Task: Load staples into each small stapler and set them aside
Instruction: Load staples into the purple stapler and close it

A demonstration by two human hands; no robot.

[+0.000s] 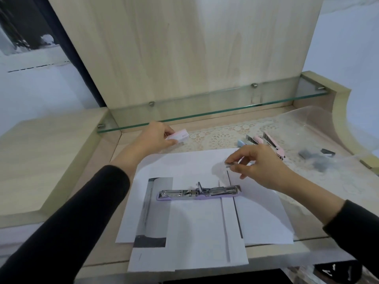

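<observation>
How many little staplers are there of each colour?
Purple: 1, the purple stapler, lying open on the paper.
Blue: 1, the blue stapler, on the lace mat.
Pink: at least 1, the pink stapler; the second pink piece beside it may be another, but the right hand hides part of it.
Total: 3 for sure, maybe 4.

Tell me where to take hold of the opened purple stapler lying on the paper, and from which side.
Pinch the purple stapler across its narrow width near the middle hinge, coming down from above onto its near and far long edges. It lies opened flat, lengthwise left to right on the paper, metal tracks facing up, so probably keep off those.
</observation>
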